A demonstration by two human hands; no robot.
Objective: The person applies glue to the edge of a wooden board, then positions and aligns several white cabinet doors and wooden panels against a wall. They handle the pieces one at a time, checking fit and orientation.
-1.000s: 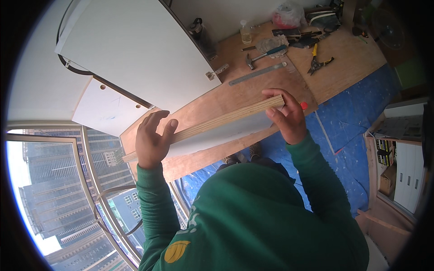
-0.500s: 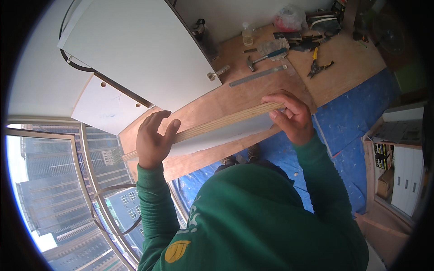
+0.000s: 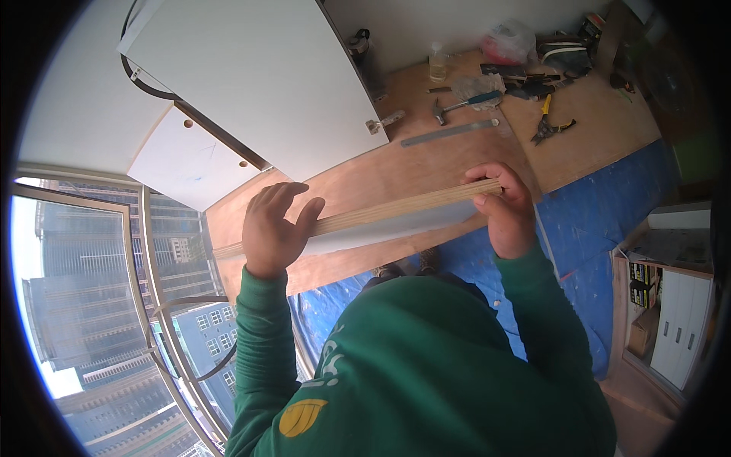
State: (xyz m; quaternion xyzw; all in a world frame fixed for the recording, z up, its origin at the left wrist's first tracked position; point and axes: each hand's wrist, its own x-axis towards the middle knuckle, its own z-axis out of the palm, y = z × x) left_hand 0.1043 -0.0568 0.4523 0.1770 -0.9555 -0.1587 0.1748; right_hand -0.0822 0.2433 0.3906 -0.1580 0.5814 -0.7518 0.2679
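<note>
A long narrow board (image 3: 396,213) with a pale layered wooden edge and a white face stands on edge across the middle, in front of my body. My right hand (image 3: 509,209) grips its right end, fingers over the top edge and thumb against the near side. Toward the left part of the board is my left hand (image 3: 276,232), its thumb and fingers apart. The board's edge runs behind that hand, and contact there is hard to make out. Beneath lies a brown plywood surface (image 3: 335,189).
A white cabinet panel (image 3: 259,76) with a metal hinge (image 3: 384,122) rises at left. A metal ruler (image 3: 449,133), hammer (image 3: 464,107), yellow-handled snips (image 3: 550,122) and clear bottle (image 3: 437,62) lie or stand farther back. Blue sheeting (image 3: 594,198) covers the floor; a window (image 3: 76,282) is at left.
The view has shifted, so the surroundings sit farther right and slightly lower. Both hands stay at the board, the right one still gripping its end.
</note>
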